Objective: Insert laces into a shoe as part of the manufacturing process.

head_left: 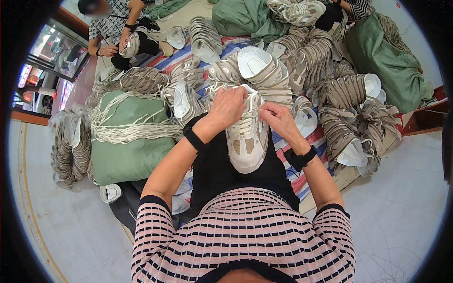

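Observation:
A beige and off-white shoe upper (244, 153) rests toe-toward me over my black-clad lap, with pale laces (244, 126) crossing its front. My left hand (228, 106) is closed on the left side of its opening, fingers bent over the top by the tongue. At the right row of eyelets, my right hand (279, 118) is closed in a pinch at the lace; the lace end between its fingertips is too small to see clearly. Both wrists wear black bands.
A green sack (127, 160) topped with a bundle of pale laces (141, 132) stands to my left. Stacked shoe uppers (342, 137) lie ahead and right on a striped sheet (302, 184). Another green sack (384, 66) is far right. Across from me a person (118, 28) handles a shoe upper.

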`<state>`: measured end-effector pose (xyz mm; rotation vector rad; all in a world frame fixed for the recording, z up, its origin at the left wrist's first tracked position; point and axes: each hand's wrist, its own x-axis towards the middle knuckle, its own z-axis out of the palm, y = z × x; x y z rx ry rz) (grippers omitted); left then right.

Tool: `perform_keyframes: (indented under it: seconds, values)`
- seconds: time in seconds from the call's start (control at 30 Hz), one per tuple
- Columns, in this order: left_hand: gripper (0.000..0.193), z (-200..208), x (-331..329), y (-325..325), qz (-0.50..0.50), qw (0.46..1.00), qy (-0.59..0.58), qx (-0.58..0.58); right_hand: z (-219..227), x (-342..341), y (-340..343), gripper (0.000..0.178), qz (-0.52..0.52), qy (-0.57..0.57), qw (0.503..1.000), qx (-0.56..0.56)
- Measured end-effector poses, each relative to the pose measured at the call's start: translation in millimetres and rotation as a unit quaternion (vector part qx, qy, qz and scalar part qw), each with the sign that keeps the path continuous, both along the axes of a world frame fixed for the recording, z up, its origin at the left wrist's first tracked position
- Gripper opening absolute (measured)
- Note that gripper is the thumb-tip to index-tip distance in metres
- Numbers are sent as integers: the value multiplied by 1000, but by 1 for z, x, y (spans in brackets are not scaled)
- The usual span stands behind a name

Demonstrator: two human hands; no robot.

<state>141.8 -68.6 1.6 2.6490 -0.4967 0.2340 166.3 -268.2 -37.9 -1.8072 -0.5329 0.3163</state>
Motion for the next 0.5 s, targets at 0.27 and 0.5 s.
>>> perform_keyframes:
  seconds: [0.27, 0.5]
  values:
    - [20, 16, -12, 48, 66, 676, 153, -717, 8, 5, 3, 17, 27, 42, 999, -2]
    - [14, 12, -92, 193, 393, 892, 123, -184, 27, 24, 4, 17, 96, 216, 972, -10]
